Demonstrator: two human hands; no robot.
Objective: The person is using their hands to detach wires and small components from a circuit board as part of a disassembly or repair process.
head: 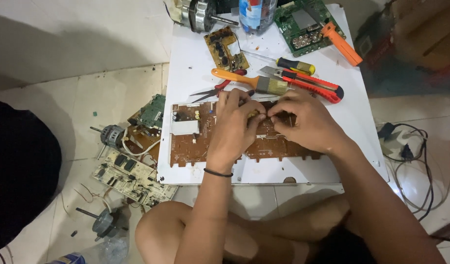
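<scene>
The brown circuit board (205, 142) lies flat on the white worktop (362, 132). Both hands, left hand (237, 122) and right hand (303, 122), pinch 1 small part at its middle; better to pull gently and straight, keeping the board pressed down.

Both hands sit on the large circuit board (205, 142) at the middle of the table (195, 54), left hand (235, 124) just left of right hand (303, 122), fingertips meeting. Just beyond them lie pliers (213, 90), paintbrush (249, 80), utility knife (310, 83) and screwdriver (288, 63). Farther off, a small board (226, 49) and a bottle (256, 13). Left on the floor: more boards (132, 177) and motors (110, 136).
</scene>
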